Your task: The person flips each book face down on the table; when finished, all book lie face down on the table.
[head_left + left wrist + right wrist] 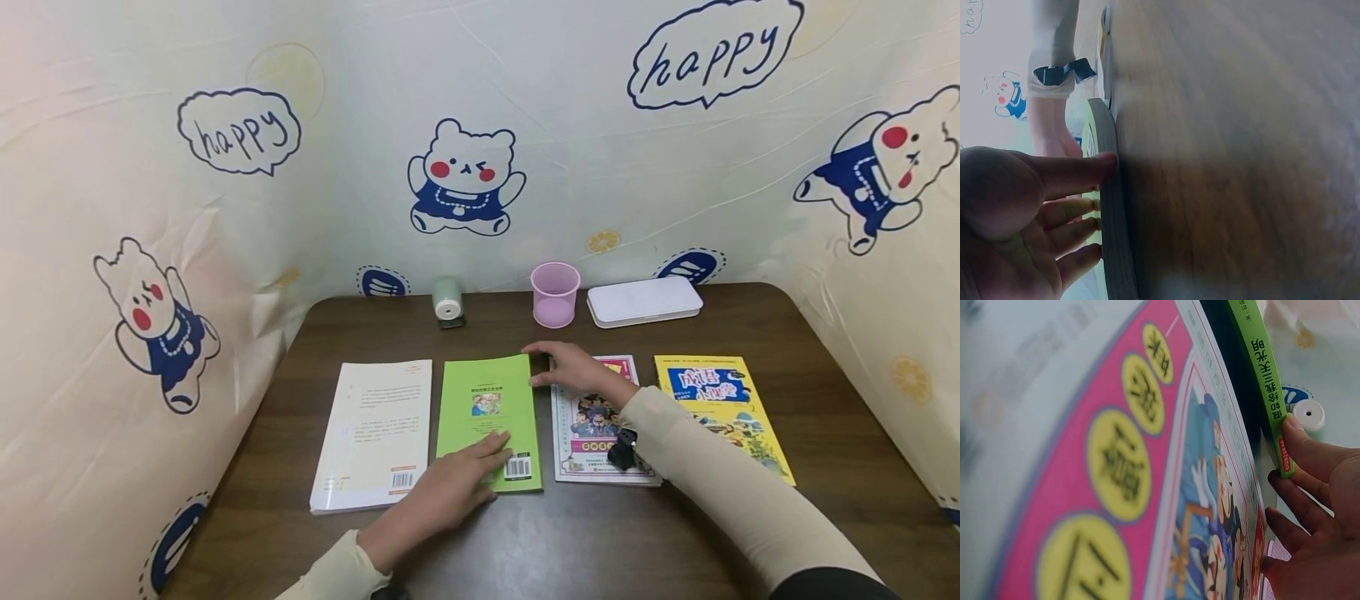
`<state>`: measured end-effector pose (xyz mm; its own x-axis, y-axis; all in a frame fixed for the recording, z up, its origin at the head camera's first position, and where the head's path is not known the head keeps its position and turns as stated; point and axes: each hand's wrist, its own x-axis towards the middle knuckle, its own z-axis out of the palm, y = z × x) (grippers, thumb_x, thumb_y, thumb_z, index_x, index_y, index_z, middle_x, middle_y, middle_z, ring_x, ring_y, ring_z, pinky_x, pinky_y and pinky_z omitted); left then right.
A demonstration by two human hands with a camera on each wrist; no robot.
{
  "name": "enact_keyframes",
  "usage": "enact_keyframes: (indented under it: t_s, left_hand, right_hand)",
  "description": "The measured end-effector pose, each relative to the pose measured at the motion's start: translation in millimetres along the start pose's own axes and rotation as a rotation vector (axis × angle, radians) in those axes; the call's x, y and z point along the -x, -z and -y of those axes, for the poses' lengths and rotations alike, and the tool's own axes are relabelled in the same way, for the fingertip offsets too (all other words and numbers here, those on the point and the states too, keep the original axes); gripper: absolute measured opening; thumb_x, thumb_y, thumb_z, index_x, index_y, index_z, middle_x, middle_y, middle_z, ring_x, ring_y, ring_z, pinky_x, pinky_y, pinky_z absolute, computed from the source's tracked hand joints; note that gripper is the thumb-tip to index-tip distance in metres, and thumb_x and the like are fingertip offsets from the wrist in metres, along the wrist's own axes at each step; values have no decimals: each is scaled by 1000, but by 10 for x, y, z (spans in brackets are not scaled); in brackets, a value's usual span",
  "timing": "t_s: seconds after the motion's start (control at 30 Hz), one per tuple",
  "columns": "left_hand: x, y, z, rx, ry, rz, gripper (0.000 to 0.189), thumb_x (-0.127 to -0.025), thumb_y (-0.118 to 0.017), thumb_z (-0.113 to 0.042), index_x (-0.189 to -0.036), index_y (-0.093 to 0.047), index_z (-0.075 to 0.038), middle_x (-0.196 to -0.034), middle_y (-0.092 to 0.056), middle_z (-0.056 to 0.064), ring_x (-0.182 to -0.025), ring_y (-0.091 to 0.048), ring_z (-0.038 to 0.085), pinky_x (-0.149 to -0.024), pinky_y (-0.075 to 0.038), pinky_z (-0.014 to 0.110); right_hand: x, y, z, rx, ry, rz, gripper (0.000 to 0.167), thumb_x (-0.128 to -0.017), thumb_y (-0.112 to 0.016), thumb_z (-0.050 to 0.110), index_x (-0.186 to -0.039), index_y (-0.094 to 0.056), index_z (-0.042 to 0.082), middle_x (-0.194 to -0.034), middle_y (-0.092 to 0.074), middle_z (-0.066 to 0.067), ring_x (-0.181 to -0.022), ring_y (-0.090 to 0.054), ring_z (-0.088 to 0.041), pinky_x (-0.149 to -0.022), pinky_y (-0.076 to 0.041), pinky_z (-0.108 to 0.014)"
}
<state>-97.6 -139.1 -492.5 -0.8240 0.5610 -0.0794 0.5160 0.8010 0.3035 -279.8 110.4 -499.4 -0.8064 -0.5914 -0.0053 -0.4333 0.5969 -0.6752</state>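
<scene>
A green paperback book (487,417) lies back cover up near the table's middle. My left hand (461,483) rests straight fingers on its lower cover, beside the barcode; in the left wrist view, the thumb (1079,174) touches the near page edge. At the far right corner of the green book, my right hand (577,369) pinches it, thumb on the spine and index finger at the corner, as the right wrist view shows. Beneath the right forearm lies a pink-and-white comic-style book (592,454), partly hidden by the hand and sleeve.
On the left is a white book (375,425), and on the right a yellow book (720,392). Along the back stand a small green-and-white device (447,302), a pink cup (555,296) and a white flat case (645,302). A printed cloth (337,208) hangs behind the table.
</scene>
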Motion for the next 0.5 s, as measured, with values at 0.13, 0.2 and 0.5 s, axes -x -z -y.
enact_keyframes:
  t_s: [0.13, 0.2, 0.5]
  left_hand:
    - [12, 15, 16, 10, 5, 7, 63, -91, -80, -23, -149, -57, -17, -165, -38, -2, -149, -42, 20, -110, -48, 43]
    - [13, 25, 18, 16, 8, 9, 63, -91, -80, -23, -149, -57, -16, -164, -39, -1, -149, -42, 20, -111, -47, 43]
    - [2, 38, 9, 10, 9, 7, 62, -91, -80, -25, -148, -58, -17, -164, -40, -2, -148, -42, 20, -110, -48, 43]
  right_hand:
    - [-21, -20, 16, 36, 9, 11, 60, -91, -81, 22, -144, -58, 3, -142, -61, -17, -134, -55, -35, -114, -43, -51]
    - [-28, -26, 17, 52, 10, 17, 60, -91, -81, 22, -143, -58, 2, -142, -60, -18, -134, -55, -35, -114, -43, -51]
    - [-35, -52, 12, 74, -10, 30, 60, -92, -80, 24, -143, -59, 3, -138, -60, -17, -130, -56, -34, -112, -44, -51]
